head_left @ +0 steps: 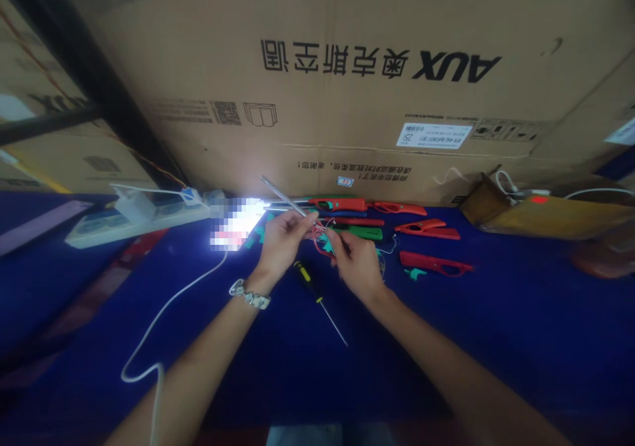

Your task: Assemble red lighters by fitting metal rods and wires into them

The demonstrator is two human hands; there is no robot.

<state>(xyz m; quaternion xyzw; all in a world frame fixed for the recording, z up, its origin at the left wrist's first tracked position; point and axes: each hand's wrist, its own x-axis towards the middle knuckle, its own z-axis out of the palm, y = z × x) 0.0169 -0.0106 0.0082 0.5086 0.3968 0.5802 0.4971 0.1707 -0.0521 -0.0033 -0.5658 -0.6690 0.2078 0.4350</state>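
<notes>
My left hand (282, 237) is closed around a slim silver metal tube (278, 190), tilted with its far end up and to the left. At the tube's near end, my right hand (360, 261) pinches thin wires; its fingers hide part of the grip. Loops of red wire (318, 241) hang between the two hands. Below them lies a black and yellow screwdriver (308, 280). Behind and right of my hands are a red lighter casing (342, 204), a green casing (364, 233), another red casing (431, 262) and a small teal plastic piece (415, 273).
A glowing phone (238, 224) with a white cable (171, 298) lies left of my hands. Beyond it stands a power strip (94, 230). A large cardboard box (347, 115) walls off the back. An open carton (560, 216) sits at right on the blue tabletop (520, 347).
</notes>
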